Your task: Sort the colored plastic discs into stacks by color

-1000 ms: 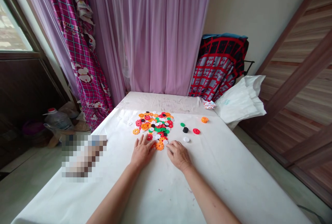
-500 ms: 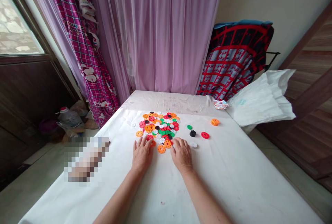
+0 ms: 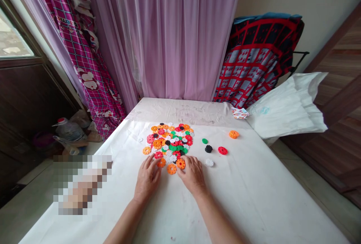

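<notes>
A pile of small plastic snowflake discs [image 3: 170, 141] in orange, red, green, white and black lies in the middle of a white-covered table [image 3: 254, 199]. My left hand [image 3: 146, 178] rests flat at the pile's near left edge, fingers spread beside an orange disc [image 3: 161, 162]. My right hand [image 3: 193, 174] lies palm down at the near right edge, its fingertips touching another orange disc [image 3: 181, 163]. A third orange disc [image 3: 171, 168] sits between the two hands. Neither hand holds anything.
Loose discs lie to the right: green [image 3: 205, 141], black [image 3: 208, 148], red [image 3: 222, 150], white [image 3: 209, 162], orange [image 3: 233, 134]. A white plastic bag [image 3: 287, 106] hangs over the far right corner. Purple curtains [image 3: 180, 37] stand behind the table; a water bottle [image 3: 67, 131] is on the floor left.
Both hands have drawn back a little toward me, and a few orange discs have come out of the pile's near edge with them.
</notes>
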The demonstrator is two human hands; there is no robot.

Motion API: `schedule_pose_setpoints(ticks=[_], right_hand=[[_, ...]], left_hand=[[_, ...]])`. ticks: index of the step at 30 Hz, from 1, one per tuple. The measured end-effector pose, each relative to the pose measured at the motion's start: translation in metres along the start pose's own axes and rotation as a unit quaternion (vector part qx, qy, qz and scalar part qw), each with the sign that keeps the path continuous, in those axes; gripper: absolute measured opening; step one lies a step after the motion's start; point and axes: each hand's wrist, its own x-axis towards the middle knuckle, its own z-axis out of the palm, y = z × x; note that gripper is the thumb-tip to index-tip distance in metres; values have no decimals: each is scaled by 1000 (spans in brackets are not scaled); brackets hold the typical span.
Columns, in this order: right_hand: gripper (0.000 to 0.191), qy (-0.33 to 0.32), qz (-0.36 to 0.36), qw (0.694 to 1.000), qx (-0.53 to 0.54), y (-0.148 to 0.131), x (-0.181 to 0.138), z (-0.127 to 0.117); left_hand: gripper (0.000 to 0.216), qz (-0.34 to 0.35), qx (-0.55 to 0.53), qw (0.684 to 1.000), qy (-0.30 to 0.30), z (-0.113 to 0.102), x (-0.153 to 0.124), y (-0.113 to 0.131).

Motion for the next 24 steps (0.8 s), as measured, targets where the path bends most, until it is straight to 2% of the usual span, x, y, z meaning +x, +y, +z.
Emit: schedule_pose_setpoints(ticks=[5,9,15,24], right_hand=[[28,52,2,999,15,5,0,-4],[22,89,23,994,-55,17,11,-13],[7,50,62,990,-118,28,23,-13],[15,59,64,987,-135,30,15,-21]], left_hand=[[35,2,6,1000,-13,-2,-1,0],[36,-9,1,1000,-19,-3,-1,-1],[35,1,3,1000,-24,-4,0,-1],[34,8,6,999,-32,-5,0,2]])
